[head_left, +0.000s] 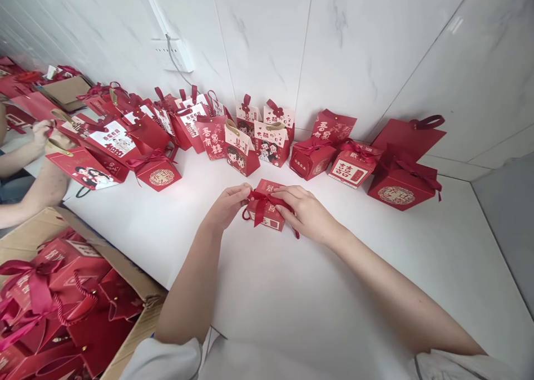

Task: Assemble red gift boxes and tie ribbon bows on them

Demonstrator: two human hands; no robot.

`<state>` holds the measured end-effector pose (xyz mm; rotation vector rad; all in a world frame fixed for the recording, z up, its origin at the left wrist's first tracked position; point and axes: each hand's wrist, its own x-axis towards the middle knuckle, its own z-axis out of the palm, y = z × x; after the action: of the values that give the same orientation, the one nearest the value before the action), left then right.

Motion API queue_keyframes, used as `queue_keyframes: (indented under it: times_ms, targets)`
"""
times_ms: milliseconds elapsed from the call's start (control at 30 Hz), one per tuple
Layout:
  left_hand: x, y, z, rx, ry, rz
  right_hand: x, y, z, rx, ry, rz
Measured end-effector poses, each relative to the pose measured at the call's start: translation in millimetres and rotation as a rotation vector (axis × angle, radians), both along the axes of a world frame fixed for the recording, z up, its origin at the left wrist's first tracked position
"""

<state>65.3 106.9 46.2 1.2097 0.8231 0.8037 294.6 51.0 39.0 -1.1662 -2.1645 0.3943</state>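
A small red gift box point(263, 222) with a pale label panel stands on the white table in front of me. Dark red ribbon point(260, 208) crosses its top, one tail hanging down the front, and a twisted cord shows at its lower sides. At the box's left, my left hand point(230, 205) pinches the ribbon between thumb and fingertips. My right hand point(309, 210) lies over the right side of the top, fingers bent onto the ribbon there; what sits under the fingertips is partly hidden.
Several finished-looking red and white gift boxes point(354, 166) line the wall behind. A cardboard carton point(137, 307) full of red boxes stands at lower left. Another person's hands point(45, 138) work at the far left. A socket with a cable point(173, 55) is on the wall.
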Motion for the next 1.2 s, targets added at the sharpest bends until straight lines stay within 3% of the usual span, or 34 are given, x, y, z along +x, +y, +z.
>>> queue_keyframes:
  times_ms: [300, 500, 633, 733, 833, 900, 1133, 1200]
  targets:
    - [-10.3, 8.0, -8.9, 0.025, 0.344, 0.132, 0.0, -0.4, -1.2, -0.014, -0.023, -0.013]
    - [3.8, -1.0, -9.5, 0.067, 0.243, 0.183, 8.4, 1.5, 4.5, -0.056, 0.082, 0.034]
    - [21.7, -10.2, -14.1, 0.085, 0.199, 0.326, 20.3, 2.2, 12.3, -0.032, 0.141, -0.118]
    - [31.9, -13.6, -20.9, 0.166, 0.297, 0.434, 27.2, 1.9, 15.9, -0.159, 0.002, -0.213]
    - [37.6, -14.8, -26.3, 0.220, 0.326, 0.471, 29.2, 1.2, 16.0, -0.303, -0.095, -0.173]
    - [39.8, -15.4, -28.1, 0.177, 0.281, 0.454, 28.2, 0.4, 15.7, -0.323, -0.066, -0.133]
    - [44.9, -18.8, -28.9, -0.029, 0.105, 0.380, 18.9, -13.9, 26.5, -0.053, 0.030, -0.046]
    - [45.5, -19.6, -29.5, -0.026, 0.106, 0.377, 15.1, -18.1, 28.1, -0.050, -0.002, -0.098]
